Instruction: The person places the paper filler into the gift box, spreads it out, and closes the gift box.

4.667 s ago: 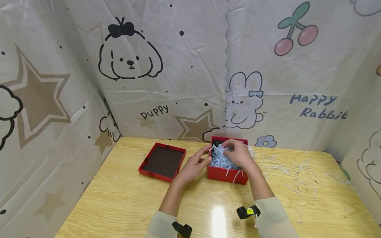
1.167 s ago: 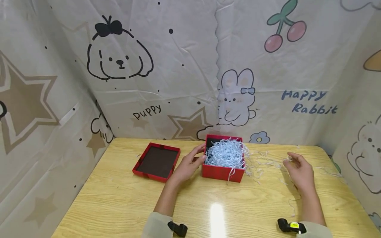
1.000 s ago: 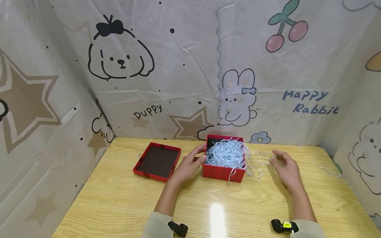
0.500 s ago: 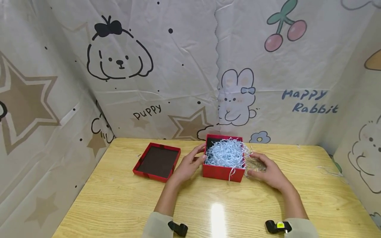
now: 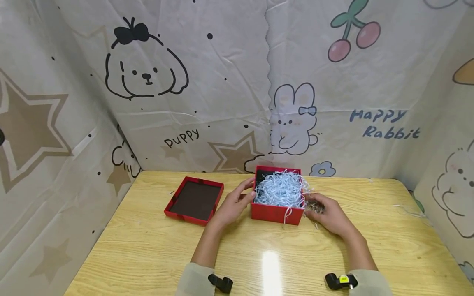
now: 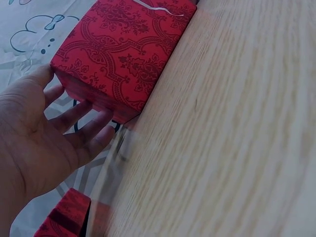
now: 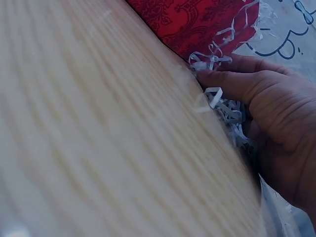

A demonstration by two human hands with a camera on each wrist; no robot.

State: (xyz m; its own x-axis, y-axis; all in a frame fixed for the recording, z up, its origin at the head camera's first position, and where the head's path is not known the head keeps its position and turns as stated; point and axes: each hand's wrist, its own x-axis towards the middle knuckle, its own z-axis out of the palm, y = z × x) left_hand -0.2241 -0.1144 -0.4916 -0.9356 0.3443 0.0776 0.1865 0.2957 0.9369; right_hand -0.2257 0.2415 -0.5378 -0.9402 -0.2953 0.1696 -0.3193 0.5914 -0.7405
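Note:
A red box with a dark damask-like pattern stands on the table, filled with pale blue shredded paper. My left hand rests on the box's left side, thumb at the near corner and fingers loosely spread along the wall, as the left wrist view shows. At the box's right side, my right hand is low on the table. Its thumb and fingers curl round a small heap of loose paper shreds, pushed close to the box wall. Some strands hang over the box's front and right rim.
The red box lid, dark inside, lies upturned to the left of my left hand. A few stray shreds lie at the table's far right. A printed cloth curtain stands close behind the box. The wooden table extends in front.
My right hand left the box's inside, reached right, then swept the scattered shreds leftward to the box and drew its fingers in round them. My left hand stayed at the box's left side.

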